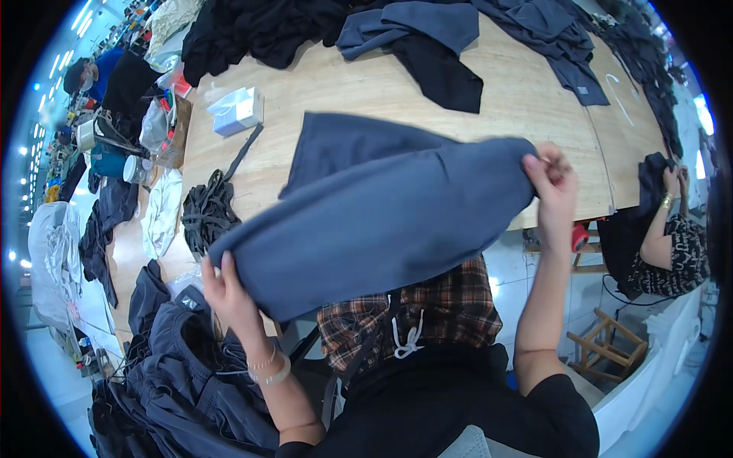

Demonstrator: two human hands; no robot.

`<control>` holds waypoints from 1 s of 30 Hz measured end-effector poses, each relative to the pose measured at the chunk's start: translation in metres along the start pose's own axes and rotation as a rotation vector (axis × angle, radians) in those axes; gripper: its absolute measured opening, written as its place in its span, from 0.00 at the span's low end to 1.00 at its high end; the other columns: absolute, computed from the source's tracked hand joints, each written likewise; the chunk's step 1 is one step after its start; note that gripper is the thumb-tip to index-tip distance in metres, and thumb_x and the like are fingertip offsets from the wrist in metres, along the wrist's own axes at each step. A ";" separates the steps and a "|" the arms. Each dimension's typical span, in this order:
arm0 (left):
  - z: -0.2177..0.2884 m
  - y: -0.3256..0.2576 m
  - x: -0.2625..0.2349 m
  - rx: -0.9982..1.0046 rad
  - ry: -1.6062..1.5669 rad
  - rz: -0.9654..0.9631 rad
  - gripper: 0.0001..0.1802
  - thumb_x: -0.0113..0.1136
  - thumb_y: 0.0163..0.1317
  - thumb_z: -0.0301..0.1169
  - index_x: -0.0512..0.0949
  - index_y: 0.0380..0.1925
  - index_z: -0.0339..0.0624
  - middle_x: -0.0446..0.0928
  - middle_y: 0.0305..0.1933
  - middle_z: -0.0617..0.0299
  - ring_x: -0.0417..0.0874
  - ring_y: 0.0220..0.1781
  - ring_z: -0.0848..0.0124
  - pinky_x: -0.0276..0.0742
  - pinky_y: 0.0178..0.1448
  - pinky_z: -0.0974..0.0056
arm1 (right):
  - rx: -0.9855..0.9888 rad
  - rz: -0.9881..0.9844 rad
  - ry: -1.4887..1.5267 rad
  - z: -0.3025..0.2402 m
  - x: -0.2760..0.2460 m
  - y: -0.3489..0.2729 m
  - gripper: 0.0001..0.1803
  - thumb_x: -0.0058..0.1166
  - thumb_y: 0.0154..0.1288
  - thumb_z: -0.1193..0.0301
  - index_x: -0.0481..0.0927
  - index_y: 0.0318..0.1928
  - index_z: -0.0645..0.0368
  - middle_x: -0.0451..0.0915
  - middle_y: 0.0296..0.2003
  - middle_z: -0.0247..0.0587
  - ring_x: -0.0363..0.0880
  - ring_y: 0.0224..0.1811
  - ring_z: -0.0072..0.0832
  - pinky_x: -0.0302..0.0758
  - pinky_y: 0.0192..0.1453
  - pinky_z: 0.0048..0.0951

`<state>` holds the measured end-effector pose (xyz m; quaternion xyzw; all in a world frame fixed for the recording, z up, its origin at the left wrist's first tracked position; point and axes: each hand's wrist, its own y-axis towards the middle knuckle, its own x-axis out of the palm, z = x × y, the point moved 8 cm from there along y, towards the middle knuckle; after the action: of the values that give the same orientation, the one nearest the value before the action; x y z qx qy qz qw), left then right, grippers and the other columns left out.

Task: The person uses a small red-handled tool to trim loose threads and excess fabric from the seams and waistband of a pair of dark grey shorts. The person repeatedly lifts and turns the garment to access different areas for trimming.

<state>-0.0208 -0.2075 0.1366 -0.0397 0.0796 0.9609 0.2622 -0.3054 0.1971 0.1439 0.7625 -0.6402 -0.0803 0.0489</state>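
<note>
In the head view, the person is holding a slate-blue garment (382,221) stretched in the air between both hands, above the near edge of the wooden table (527,84) and in front of their plaid shirt (443,305). The left hand (229,294) is gripping the lower left corner, fingers curled shut over the cloth edge, while the right hand (551,179) is pinching the upper right corner, fingers closed tight on it. The garment's long axis is running on a slant from lower left up to upper right, so the right hand is sitting higher and farther out over the table and the left is nearer the body. The cloth is looking smooth, thick and matte, with a folded flap rising behind its top edge. A heap of similar blue-grey clothes (183,382) is lying just below the left hand. A tangle of dark cords (205,214) and a small pale box (237,111) are resting on the table, and another person's arm (663,221) is working at the far right.
</note>
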 end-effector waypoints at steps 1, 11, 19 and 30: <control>-0.006 0.012 0.009 0.018 0.140 -0.007 0.08 0.55 0.75 0.28 0.77 0.44 0.33 0.81 0.36 0.63 0.78 0.34 0.80 0.73 0.37 0.73 | -0.028 0.024 -0.002 0.003 0.007 0.011 0.09 0.63 0.67 0.71 0.77 0.34 0.61 0.72 0.27 0.23 0.67 0.31 0.13 0.65 0.36 0.17; -0.076 0.015 0.079 0.298 0.660 0.119 0.11 0.60 0.70 0.32 0.79 0.42 0.33 0.78 0.41 0.50 0.78 0.44 0.56 0.74 0.51 0.55 | 0.136 -0.023 -0.226 0.139 0.036 0.028 0.15 0.65 0.66 0.67 0.76 0.30 0.64 0.72 0.21 0.30 0.66 0.28 0.16 0.67 0.34 0.23; 0.003 -0.114 0.242 0.665 0.535 -0.809 0.30 0.67 0.61 0.43 0.73 0.61 0.44 0.68 0.68 0.54 0.66 0.69 0.52 0.61 0.70 0.45 | 0.172 -0.018 -0.110 0.136 0.039 0.026 0.15 0.65 0.66 0.65 0.78 0.32 0.64 0.71 0.22 0.29 0.64 0.27 0.15 0.65 0.33 0.23; -0.055 -0.160 0.249 0.655 0.626 -1.099 0.37 0.64 0.61 0.49 0.69 0.66 0.41 0.61 0.76 0.53 0.57 0.79 0.52 0.52 0.78 0.41 | 0.083 -0.013 -0.212 0.137 0.041 0.029 0.13 0.63 0.67 0.69 0.77 0.32 0.66 0.75 0.23 0.31 0.68 0.29 0.15 0.68 0.36 0.23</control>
<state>-0.1508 0.0429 0.0323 -0.2673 0.4044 0.5597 0.6721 -0.3524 0.1556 0.0119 0.7552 -0.6396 -0.1343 -0.0512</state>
